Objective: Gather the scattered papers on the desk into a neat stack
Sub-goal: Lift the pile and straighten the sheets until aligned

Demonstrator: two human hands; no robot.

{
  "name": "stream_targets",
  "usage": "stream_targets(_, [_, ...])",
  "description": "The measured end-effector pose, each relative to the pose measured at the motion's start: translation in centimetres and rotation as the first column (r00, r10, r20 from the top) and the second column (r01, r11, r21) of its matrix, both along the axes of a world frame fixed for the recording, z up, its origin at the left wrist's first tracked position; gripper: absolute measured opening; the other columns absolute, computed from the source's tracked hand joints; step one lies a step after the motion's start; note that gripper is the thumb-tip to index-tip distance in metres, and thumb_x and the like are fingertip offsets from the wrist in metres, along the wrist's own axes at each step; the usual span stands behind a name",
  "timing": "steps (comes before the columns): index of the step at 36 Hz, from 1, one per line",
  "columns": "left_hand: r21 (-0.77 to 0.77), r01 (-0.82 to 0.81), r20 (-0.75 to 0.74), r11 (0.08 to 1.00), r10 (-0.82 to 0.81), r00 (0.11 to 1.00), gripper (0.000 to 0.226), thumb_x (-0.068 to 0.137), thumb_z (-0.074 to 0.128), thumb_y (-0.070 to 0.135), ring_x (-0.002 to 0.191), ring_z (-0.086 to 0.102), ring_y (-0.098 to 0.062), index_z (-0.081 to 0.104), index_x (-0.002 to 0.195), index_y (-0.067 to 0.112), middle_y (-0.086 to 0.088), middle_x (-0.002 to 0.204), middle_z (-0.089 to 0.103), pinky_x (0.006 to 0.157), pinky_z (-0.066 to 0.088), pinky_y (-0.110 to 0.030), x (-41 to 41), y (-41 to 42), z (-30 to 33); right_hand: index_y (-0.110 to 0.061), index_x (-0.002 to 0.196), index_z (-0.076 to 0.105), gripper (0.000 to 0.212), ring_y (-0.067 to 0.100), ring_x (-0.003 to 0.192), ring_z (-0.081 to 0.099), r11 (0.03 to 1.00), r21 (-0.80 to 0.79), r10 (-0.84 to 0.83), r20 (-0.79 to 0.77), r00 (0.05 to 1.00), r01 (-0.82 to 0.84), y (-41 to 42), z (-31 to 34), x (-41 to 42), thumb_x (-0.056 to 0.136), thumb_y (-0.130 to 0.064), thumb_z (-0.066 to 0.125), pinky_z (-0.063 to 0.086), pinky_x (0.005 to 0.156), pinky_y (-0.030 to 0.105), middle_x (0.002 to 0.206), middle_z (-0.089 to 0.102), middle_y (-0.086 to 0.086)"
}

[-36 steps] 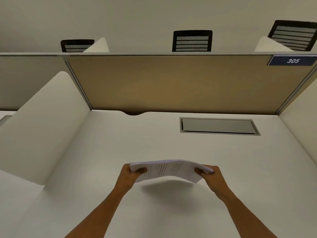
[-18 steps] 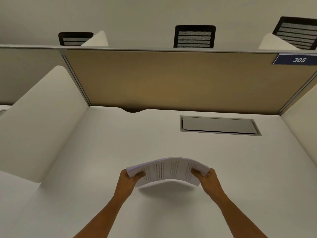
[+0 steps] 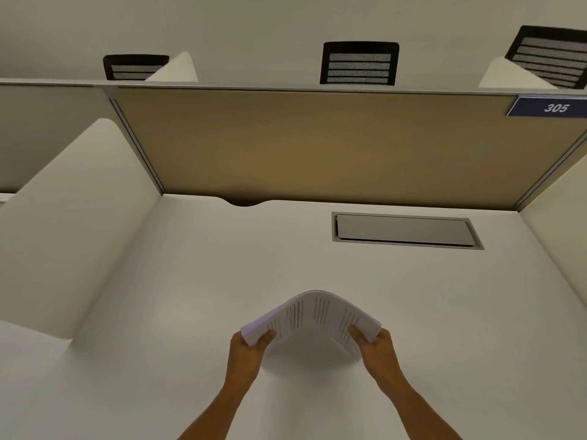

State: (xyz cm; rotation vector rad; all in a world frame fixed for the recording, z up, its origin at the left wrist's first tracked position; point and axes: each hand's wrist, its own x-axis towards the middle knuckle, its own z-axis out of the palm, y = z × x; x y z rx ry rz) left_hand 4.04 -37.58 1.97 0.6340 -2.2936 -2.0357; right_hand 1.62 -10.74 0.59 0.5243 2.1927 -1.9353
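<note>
A bundle of white printed papers [image 3: 313, 315] is held above the white desk [image 3: 197, 281], near its front middle. The sheets arch upward in the middle, with lines of text showing on the near face. My left hand [image 3: 249, 347] grips the bundle's left end, thumb on top. My right hand [image 3: 374, 346] grips its right end the same way. A soft shadow lies on the desk under the papers. No loose sheets show elsewhere on the desk.
A grey cable hatch [image 3: 405, 230] is set into the desk at the back right. A tan partition [image 3: 317, 147] closes the back, white dividers [image 3: 73, 223] the sides. A blue sign [image 3: 552, 108] reads 305. Black chair backs [image 3: 359, 63] show beyond.
My hands have drawn closer together, and the papers have bowed from a gentle curve into a high arch. The bundle has stayed near the desk's front middle.
</note>
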Motion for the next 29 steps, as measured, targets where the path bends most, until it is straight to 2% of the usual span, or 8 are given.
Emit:
stream_targets(6, [-0.011, 0.095, 0.031, 0.995, -0.094, 0.995, 0.036, 0.091, 0.067, 0.003, 0.112, 0.067, -0.029, 0.065, 0.127, 0.006, -0.015, 0.116, 0.072, 0.097, 0.056, -0.05, 0.1, -0.3, -0.7, -0.021, 0.116, 0.067, 0.023, 0.012, 0.096, 0.07, 1.0, 0.023, 0.014, 0.056, 0.998, -0.016, 0.2, -1.3, 0.4, 0.093, -0.02, 0.069, 0.054, 0.07, 0.019, 0.102, 0.074, -0.002])
stream_targets(11, [0.013, 0.111, 0.048, 0.994, -0.111, 0.993, 0.035, 0.091, 0.067, 0.002, 0.112, 0.067, -0.033, 0.066, 0.126, 0.006, -0.017, 0.115, 0.072, 0.096, 0.055, -0.054, -0.4, -0.5, -0.5, -0.009, 0.114, 0.071, 0.023, 0.022, 0.093, 0.072, 0.994, 0.103, 0.025, 0.084, 0.996, -0.033, 1.0, -1.8, -0.4, 0.093, -0.018, 0.069, 0.056, 0.073, 0.028, 0.098, 0.076, 0.005])
stream_targets(15, [0.067, 0.162, 0.126, 0.984, -0.17, 0.977, 0.035, 0.085, 0.075, 0.006, 0.107, 0.07, -0.03, 0.069, 0.119, 0.014, -0.012, 0.111, 0.075, 0.093, 0.057, -0.049, -0.6, -1.9, -0.2, -0.007, 0.102, 0.075, 0.017, 0.029, 0.088, 0.074, 0.947, 0.25, 0.192, 0.07, 0.979, -0.204, 2.2, -0.2, -2.0, 0.092, -0.02, 0.07, 0.058, 0.076, 0.04, 0.092, 0.076, 0.009])
stream_targets(17, [0.119, 0.218, 0.161, 0.969, -0.236, 0.958, 0.035, 0.079, 0.081, 0.014, 0.104, 0.072, -0.029, 0.07, 0.113, 0.016, -0.009, 0.108, 0.077, 0.085, 0.061, -0.041, -0.8, -3.4, 0.3, -0.014, 0.089, 0.075, 0.01, 0.026, 0.081, 0.073, 0.874, 0.329, 0.347, 0.092, 0.933, -0.357, 3.1, 1.5, -3.4, 0.091, -0.023, 0.071, 0.056, 0.07, 0.036, 0.084, 0.075, 0.008])
stream_targets(20, [0.193, 0.289, 0.179, 0.938, -0.323, 0.929, 0.043, 0.077, 0.083, 0.025, 0.102, 0.074, -0.029, 0.07, 0.116, 0.015, -0.008, 0.108, 0.078, 0.077, 0.063, -0.037, -1.2, -5.9, 1.9, -0.022, 0.09, 0.075, 0.003, 0.015, 0.082, 0.076, 0.754, 0.305, 0.564, 0.153, 0.812, -0.582, 4.1, 5.2, -5.7, 0.09, -0.022, 0.072, 0.059, 0.072, 0.03, 0.088, 0.077, 0.002])
stream_targets(23, [0.201, 0.326, 0.161, 0.924, -0.359, 0.919, 0.046, 0.078, 0.081, 0.029, 0.103, 0.073, -0.028, 0.068, 0.12, 0.017, -0.011, 0.114, 0.075, 0.083, 0.06, -0.04, -2.4, -8.0, 3.9, -0.023, 0.093, 0.076, 0.008, 0.011, 0.082, 0.076, 0.608, 0.312, 0.704, 0.213, 0.677, -0.73, 4.4, 8.9, -7.8, 0.088, -0.019, 0.072, 0.06, 0.074, 0.026, 0.089, 0.077, -0.004])
stream_targets(26, [0.208, 0.414, 0.142, 0.886, -0.446, 0.884, 0.053, 0.081, 0.08, 0.027, 0.112, 0.07, -0.027, 0.061, 0.129, 0.017, -0.009, 0.121, 0.073, 0.094, 0.056, -0.042, -3.7, -9.1, 6.2, -0.017, 0.101, 0.076, 0.015, 0.016, 0.088, 0.076, 0.456, 0.346, 0.784, 0.279, 0.554, -0.82, 3.7, 11.7, -9.6, 0.088, -0.02, 0.071, 0.062, 0.08, 0.03, 0.096, 0.077, -0.001])
stream_targets(29, [0.13, 0.557, 0.182, 0.82, -0.572, 0.8, 0.063, 0.076, 0.079, 0.041, 0.114, 0.069, -0.023, 0.059, 0.132, 0.019, -0.004, 0.123, 0.072, 0.101, 0.054, -0.044, -4.5, -8.2, 8.9, -0.015, 0.113, 0.074, 0.027, 0.018, 0.095, 0.075, 0.339, 0.335, 0.83, 0.333, 0.447, -0.879, 2.4, 13.7, -10.8, 0.088, -0.025, 0.071, 0.061, 0.089, 0.037, 0.11, 0.076, 0.003])
